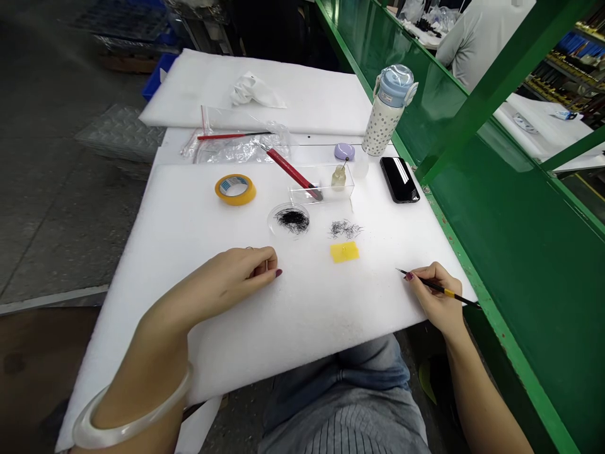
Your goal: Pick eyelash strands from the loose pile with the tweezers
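Observation:
My right hand (437, 296) pinches a thin black paintbrush (450, 293) with a yellow band, its fine tip pointing left just over the white foam board (293, 328). My left hand (243, 271) rests on the board, fingers curled in and nothing visible in them. Between the hands lies a small yellow piece (345, 252) with a tiny clear spot on it. Behind it is a loose scatter of short black fibres (345, 229). A round clear dish (289, 221) holds a denser heap of black fibres, beyond my left fingertips.
Farther back are a yellow tape roll (235, 190), a red-handled tool (292, 171) leaning on a clear tray (309, 195), a small glass bottle (338, 176), a purple case (345, 151), a phone (399, 180) and a dotted flask (385, 116). A green partition (534, 239) borders the right side.

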`<state>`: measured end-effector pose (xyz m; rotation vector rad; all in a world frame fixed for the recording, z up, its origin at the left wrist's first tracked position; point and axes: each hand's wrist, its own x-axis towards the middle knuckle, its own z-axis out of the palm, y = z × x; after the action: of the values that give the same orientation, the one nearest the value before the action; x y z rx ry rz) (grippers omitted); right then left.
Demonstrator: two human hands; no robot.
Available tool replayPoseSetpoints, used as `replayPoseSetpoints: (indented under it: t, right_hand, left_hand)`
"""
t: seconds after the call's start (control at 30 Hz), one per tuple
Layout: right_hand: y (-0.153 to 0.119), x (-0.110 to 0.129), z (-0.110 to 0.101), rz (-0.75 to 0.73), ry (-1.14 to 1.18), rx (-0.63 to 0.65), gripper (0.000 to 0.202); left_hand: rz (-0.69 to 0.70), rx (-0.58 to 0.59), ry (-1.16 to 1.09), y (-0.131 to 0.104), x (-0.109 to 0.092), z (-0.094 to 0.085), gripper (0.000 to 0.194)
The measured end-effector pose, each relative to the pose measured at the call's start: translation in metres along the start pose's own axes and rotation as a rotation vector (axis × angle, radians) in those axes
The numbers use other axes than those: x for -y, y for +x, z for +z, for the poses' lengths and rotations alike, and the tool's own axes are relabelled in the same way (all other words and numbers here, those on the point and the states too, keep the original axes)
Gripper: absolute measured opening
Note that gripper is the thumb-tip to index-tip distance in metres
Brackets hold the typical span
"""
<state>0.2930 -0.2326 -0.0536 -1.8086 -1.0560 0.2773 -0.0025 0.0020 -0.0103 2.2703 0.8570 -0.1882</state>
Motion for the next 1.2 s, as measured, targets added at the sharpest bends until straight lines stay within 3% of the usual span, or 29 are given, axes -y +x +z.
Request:
replayPoseSetpoints:
  t: [0.73, 0.83, 0.87, 0.93, 1.0, 1.03, 1.07, 1.13, 1.2]
  right_hand:
    - [0.0, -0.003, 0.0, -0.007, -0.011, -0.026, 0.025]
    - [-0.008, 0.001, 0.004, -0.032, -0.013, -0.067, 0.015]
    - [-0.011, 0.004, 0.003, -0.061, -0.027, -0.018, 0.01]
    - [-0.015, 0.006, -0.005, -0.177, -0.096, 0.231, 0.018]
    - [-0.012, 0.0, -0.029, -0.294, -0.241, 0.449, 0.026]
    - [-0.008, -0.007, -0.047, -0.321, -0.341, 0.436, 0.025]
    - [-0.002, -0.016, -0.068, -0.292, -0.455, 0.272, 0.024]
    - [0.01, -0.036, -0.113, -0.135, -0.731, -0.29, 0.024]
    - [0.016, -0.049, -0.144, -0.055, -0.682, -0.836, 0.037]
  left_hand:
    - [-0.031, 0.018, 0.03, 0.001, -0.003, -0.001, 0.039]
    - [-0.022, 0.012, 0.025, 0.002, -0.003, 0.0, 0.038]
    - [-0.015, 0.008, 0.018, 0.001, -0.003, 0.0, 0.038]
    - [0.002, 0.006, 0.002, 0.001, -0.003, -0.001, 0.037]
    - [0.009, 0.009, -0.006, 0.0, -0.003, -0.001, 0.037]
    - [0.006, 0.013, -0.004, 0.0, -0.003, -0.002, 0.037]
    - [-0.002, 0.016, 0.002, 0.0, -0.004, -0.002, 0.037]
    - [-0.013, 0.015, 0.014, -0.001, -0.005, -0.002, 0.037]
    - [-0.016, 0.009, 0.017, -0.001, -0.005, -0.002, 0.036]
